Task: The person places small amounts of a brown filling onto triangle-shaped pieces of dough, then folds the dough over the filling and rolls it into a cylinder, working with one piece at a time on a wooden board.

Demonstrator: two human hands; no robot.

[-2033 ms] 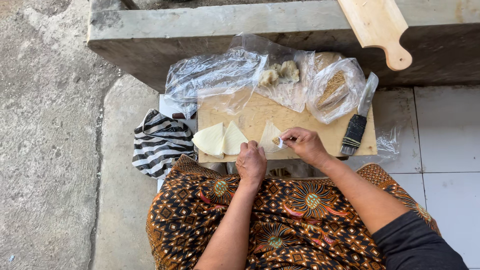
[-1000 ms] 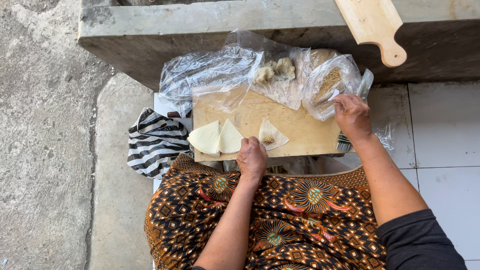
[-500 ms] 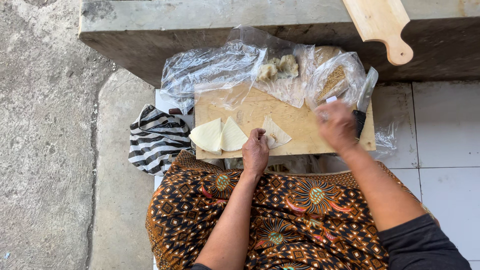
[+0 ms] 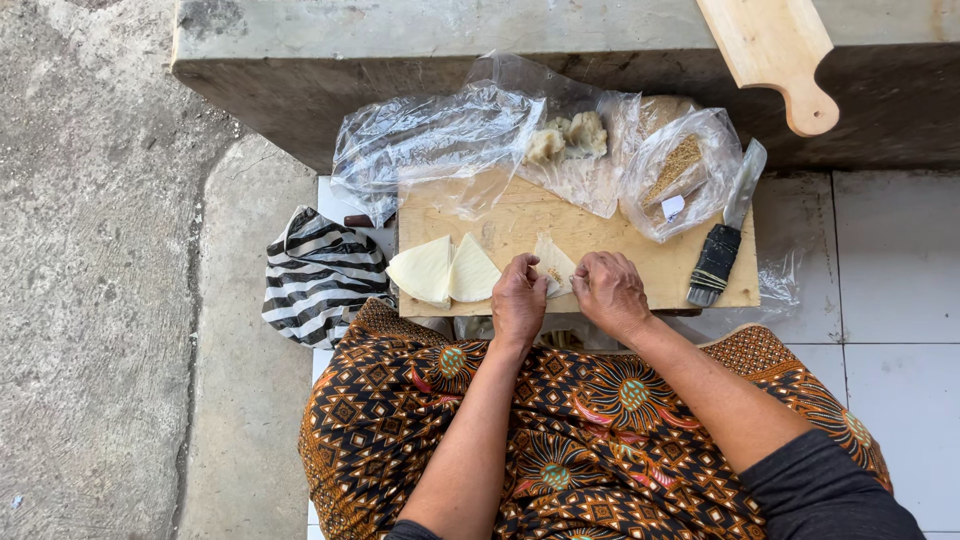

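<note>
Three wrappers [image 4: 450, 270], one knife [image 4: 722, 240], two boards [image 4: 600, 235].

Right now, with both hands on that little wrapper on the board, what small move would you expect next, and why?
Probably folding the wrapper over. Both the left hand and the right hand pinch it, a bit of filling seems to sit on it, and two folded pieces already lie beside it on the wooden board.

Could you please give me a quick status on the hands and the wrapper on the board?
Left hand and right hand both pinching the pale wrapper on the wooden board. Knife lies clear at right.
</note>
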